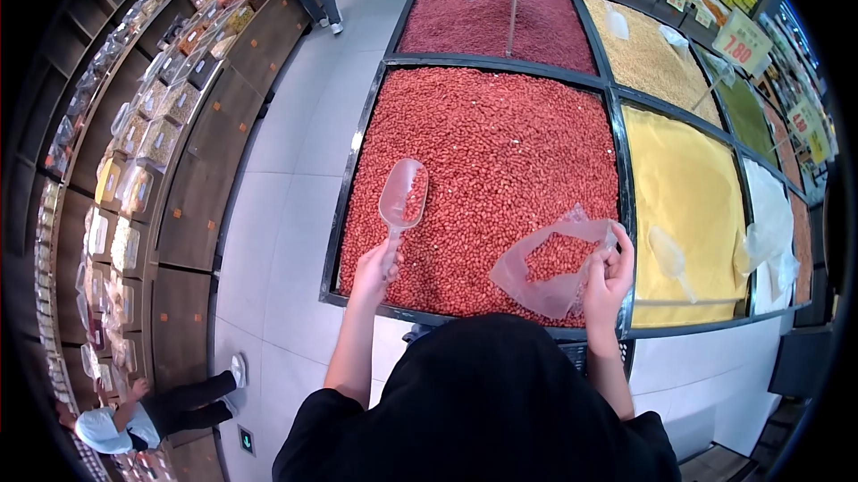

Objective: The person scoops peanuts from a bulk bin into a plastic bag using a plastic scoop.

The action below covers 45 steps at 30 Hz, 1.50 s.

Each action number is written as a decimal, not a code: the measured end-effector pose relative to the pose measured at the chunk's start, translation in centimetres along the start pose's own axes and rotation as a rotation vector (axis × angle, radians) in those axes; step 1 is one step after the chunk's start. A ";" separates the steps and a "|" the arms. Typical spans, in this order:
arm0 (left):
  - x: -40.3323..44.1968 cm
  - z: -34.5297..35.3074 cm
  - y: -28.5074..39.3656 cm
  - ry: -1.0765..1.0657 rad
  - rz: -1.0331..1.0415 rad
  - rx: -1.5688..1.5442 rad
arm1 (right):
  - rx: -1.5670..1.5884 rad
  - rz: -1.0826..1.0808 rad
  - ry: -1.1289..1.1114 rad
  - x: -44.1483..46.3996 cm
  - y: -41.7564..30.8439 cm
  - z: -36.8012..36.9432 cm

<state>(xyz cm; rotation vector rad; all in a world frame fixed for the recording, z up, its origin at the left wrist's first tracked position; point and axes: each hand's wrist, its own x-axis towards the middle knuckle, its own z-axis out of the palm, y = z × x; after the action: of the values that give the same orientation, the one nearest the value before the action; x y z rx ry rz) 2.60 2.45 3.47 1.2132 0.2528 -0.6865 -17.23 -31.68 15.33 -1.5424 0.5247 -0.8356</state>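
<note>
While my left grip (pixel 379 272) wraps a clear scoop (pixel 398 205) by its handle, my right grip (pixel 611 272) pinches a plastic bag (pixel 515 273) by its rim, the mouth gaping. Below and beyond both grips spreads a heap of red kernels (pixel 496 138). My fingers hide part of the handle; whether kernels seen through the bag's mouth lie inside or underneath, I cannot tell.

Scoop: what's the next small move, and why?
Probably move the scoop rightward to the clear bag: it seems to carry some red kernels, the left hand holds it apart from the bag, and the right hand seems to hold the bag open.
</note>
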 end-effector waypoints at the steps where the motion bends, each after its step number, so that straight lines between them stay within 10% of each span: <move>1: -0.7 0.1 0.6 0.021 0.002 0.057 | -0.002 0.001 -0.007 0.0 0.0 0.0; 27: -15.4 8.8 12.3 -0.713 -0.177 0.542 | 0.079 0.084 -0.015 0.3 -0.7 -2.6; 45: -11.0 22.4 7.3 -0.610 -0.092 1.033 | 0.157 0.057 -0.052 0.0 -0.7 -3.1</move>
<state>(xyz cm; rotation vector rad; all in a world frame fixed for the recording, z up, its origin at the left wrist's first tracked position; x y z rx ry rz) -5.39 -12.98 22.78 1.8756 -0.6431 -1.3027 -19.71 -33.56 15.97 -1.3950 0.4526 -0.7725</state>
